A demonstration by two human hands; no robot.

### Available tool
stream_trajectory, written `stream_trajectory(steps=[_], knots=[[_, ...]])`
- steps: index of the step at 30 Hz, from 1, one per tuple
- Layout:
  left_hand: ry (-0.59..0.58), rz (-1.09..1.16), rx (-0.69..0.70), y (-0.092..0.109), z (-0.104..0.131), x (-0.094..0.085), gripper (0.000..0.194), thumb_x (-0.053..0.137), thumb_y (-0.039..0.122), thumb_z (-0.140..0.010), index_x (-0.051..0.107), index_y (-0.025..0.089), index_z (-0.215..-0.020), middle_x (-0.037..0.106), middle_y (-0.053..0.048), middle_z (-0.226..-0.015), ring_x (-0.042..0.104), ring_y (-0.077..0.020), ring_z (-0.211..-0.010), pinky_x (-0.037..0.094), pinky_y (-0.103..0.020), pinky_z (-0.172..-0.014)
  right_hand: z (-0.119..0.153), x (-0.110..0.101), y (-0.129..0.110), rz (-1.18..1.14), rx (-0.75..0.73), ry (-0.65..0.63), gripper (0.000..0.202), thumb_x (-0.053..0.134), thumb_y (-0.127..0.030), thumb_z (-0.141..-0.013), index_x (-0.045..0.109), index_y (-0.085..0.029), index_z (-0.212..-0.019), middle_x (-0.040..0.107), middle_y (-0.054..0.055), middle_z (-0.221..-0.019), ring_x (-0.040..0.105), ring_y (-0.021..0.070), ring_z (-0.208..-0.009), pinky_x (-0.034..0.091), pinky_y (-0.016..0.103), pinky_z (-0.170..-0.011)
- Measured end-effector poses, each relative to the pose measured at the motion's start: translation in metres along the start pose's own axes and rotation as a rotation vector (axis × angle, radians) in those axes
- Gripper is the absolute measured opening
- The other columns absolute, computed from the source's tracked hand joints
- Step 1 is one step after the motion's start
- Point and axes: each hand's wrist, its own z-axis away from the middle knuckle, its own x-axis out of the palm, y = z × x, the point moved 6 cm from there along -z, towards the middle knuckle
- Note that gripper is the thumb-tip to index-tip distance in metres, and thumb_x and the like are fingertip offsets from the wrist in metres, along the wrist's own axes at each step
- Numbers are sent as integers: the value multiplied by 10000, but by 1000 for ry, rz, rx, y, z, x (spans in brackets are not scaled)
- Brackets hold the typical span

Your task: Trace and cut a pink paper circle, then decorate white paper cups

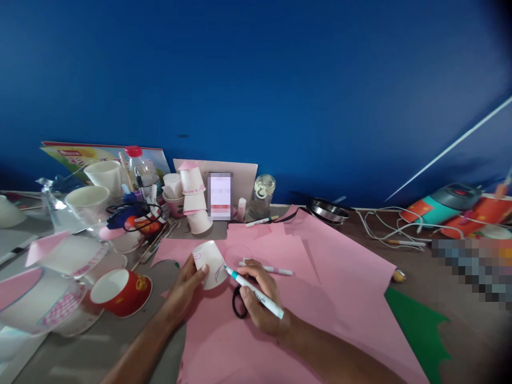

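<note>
My left hand (187, 282) is closed around the side of a white paper cup (210, 258), tilted above pink paper (224, 341). Small drawn marks show on the cup: a pink one near its left edge and a blue outline at the right. In my right hand (260, 293) is a white paint marker (262, 301) with a teal collar, its tip at or very near the cup's right side. Under that hand lie a second marker with a pink band (278, 271) and the black loop of a handle (239, 304), partly hidden.
Decorated paper cups (82, 256) and a red paper bowl (122, 292) stand at left. Behind are stacked cups (194, 200), a phone (220, 196), a glass jar (263, 192) and a bottle (142, 168). White cables (376, 229) and green paper (416, 320) lie at right.
</note>
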Motion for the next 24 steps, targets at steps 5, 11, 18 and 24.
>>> stream_trajectory(steps=[5,11,18,24], knots=[[-24,-6,3,-3,-1,-2,518,743,320,-791,593,239,-1281,723,-85,-1092,669,-251,-951,503,-331,-831,-2,2,-1,-6,-37,-34,167,486,-268,-895,593,-215,-1011,640,68,-850,578,238,-858,477,455,-877],[-23,4,-4,-1,0,0,531,747,328,-785,594,232,-1283,720,-90,-1105,665,-265,-978,509,-345,-843,-6,2,-3,-5,-44,-69,168,493,-238,-871,592,-213,-1004,648,68,-839,578,230,-816,493,422,-821],[-12,14,-8,3,0,4,565,775,356,-749,603,216,-1269,734,-85,-1038,676,-260,-947,521,-341,-829,-4,5,-12,-5,-86,-128,166,501,-213,-847,592,-232,-984,678,35,-816,640,204,-763,427,467,-981],[-6,19,-14,3,1,4,581,778,357,-744,601,218,-1280,743,-80,-1018,687,-250,-919,522,-340,-832,-4,2,-10,11,-71,-103,166,501,-240,-862,597,-230,-996,686,46,-834,641,216,-793,434,482,-986]])
